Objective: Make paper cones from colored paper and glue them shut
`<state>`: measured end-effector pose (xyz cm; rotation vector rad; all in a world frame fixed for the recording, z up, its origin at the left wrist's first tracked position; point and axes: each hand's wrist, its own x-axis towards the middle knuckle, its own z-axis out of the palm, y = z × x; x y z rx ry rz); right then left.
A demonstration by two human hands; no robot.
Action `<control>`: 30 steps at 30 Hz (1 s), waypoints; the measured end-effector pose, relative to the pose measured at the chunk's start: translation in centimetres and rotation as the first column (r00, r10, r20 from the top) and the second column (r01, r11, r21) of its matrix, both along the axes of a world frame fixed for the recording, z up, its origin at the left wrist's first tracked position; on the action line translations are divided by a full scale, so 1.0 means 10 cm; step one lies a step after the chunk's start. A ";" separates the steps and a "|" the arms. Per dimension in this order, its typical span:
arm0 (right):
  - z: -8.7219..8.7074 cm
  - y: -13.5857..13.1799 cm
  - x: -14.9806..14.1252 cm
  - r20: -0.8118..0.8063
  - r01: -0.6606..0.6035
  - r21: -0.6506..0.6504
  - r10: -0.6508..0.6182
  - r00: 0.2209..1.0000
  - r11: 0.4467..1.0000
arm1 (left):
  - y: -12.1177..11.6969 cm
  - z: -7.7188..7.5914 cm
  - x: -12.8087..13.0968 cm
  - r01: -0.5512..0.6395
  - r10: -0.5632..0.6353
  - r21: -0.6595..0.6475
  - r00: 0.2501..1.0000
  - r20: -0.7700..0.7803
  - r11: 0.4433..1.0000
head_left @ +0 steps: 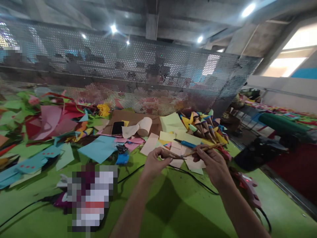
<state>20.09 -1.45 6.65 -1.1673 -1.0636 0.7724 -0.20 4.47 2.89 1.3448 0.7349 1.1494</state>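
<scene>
Near the middle of the green table, my left hand pinches a small brown pointed piece between thumb and fingers. My right hand is closed around a thin yellowish-brown stick, whose tip meets or overlaps the brown piece; I cannot tell if they are joined. Just beyond the hands lie pale paper sheets and a blue-handled tool, perhaps a cutter. A pink glue gun with a lit red light rests right of my right forearm.
Coloured paper scraps heap up at the left. A blue sheet, a phone and a white paper roll lie farther back. Brown cones cluster at the right. A black cord crosses the table; a perforated metal screen stands behind.
</scene>
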 end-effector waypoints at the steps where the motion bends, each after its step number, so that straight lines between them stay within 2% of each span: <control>1: -0.01 0.00 0.01 0.001 0.002 0.001 -0.002 1.000 1.000 | 0.00 0.00 0.00 -0.006 0.006 0.003 1.000 -0.002 1.000; 17: -0.05 -0.02 0.10 0.009 0.067 0.025 -0.068 0.998 0.997 | -0.01 0.02 0.00 -0.016 0.016 0.018 0.998 -0.056 1.000; 24: -0.03 0.03 -0.08 -0.034 -0.003 0.040 0.004 0.999 0.999 | -0.04 0.02 0.01 0.021 -0.017 0.059 0.998 -0.063 0.998; 30: -0.05 0.04 -0.16 -0.007 -0.037 0.047 0.037 0.999 0.998 | -0.04 0.01 0.00 0.034 -0.028 0.080 0.997 -0.068 0.996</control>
